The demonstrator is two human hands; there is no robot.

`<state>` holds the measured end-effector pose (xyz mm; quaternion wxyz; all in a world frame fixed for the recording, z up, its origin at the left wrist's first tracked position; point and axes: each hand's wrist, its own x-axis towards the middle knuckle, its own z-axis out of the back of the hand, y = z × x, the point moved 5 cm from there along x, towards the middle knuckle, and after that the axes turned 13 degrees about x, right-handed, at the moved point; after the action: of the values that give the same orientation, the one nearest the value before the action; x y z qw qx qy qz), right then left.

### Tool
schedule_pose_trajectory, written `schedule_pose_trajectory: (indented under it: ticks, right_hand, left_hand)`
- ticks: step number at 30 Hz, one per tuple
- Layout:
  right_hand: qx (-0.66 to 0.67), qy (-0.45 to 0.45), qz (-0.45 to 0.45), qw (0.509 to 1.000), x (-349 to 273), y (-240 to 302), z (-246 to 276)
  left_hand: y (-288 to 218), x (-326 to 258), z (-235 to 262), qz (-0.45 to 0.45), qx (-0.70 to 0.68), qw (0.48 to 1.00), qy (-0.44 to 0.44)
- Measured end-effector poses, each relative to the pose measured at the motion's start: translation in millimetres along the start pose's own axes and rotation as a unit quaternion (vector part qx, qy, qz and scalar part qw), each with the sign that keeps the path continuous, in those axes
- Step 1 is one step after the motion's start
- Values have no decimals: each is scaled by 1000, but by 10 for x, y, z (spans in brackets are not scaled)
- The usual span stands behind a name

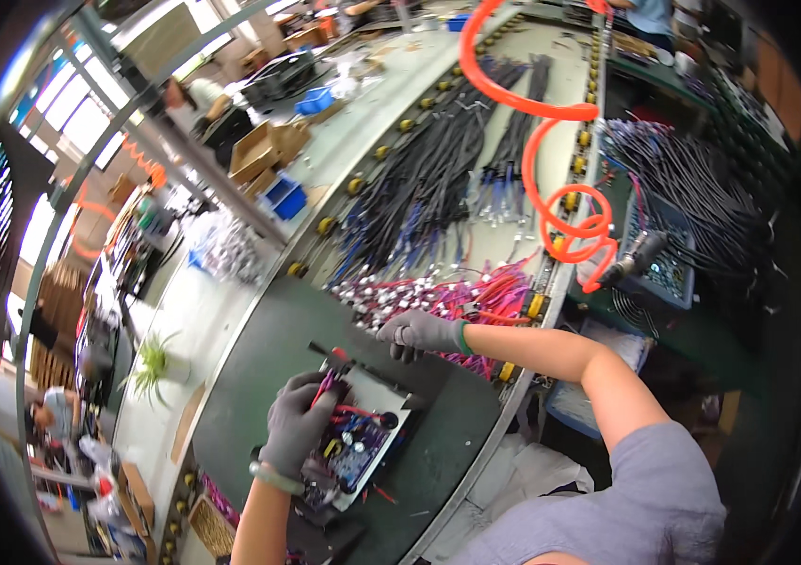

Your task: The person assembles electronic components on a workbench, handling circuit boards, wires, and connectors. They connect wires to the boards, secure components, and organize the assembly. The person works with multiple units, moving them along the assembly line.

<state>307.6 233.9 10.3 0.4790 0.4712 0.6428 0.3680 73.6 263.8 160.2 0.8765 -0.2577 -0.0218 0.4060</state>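
Note:
An opened electronic unit, with a pale metal casing and a circuit board with yellow and dark parts, rests on the dark green mat. At its left side my left hand, in a grey glove, is closed on pink and red wires that run toward the unit. My right hand, gloved in grey too, hovers above the unit's far right side, its fingers loosely bent and apart, with nothing plainly held. Just beyond it is a heap of red and pink wires with white connectors.
Long black cable bundles lie along the roller line ahead. An orange coiled air hose hangs at the right with a dark tool, above a blue bin. A potted plant stands on the left bench. Other people sit farther off.

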Motion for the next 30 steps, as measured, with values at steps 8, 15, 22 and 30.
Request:
schedule_pose_trajectory:
  ticks: [8, 15, 22, 30]
  right_hand:
    - [-413, -337, 82, 842, 321, 553, 1841]
    - [-625, -306, -126, 707, 632, 350, 2141]
    - [-530, -374, -8, 761, 560, 288, 2277]
    - [-43, -419, 325, 847, -157, 251, 2351]
  left_hand:
    - [-202, -97, 31, -43, 13, 995, -85]
    - [-44, -112, 40, -18, -13, 999, -32]
    - [-76, -29, 63, -14, -12, 1000, -19]
    - [-548, -837, 459, -9, 170, 966, -193]
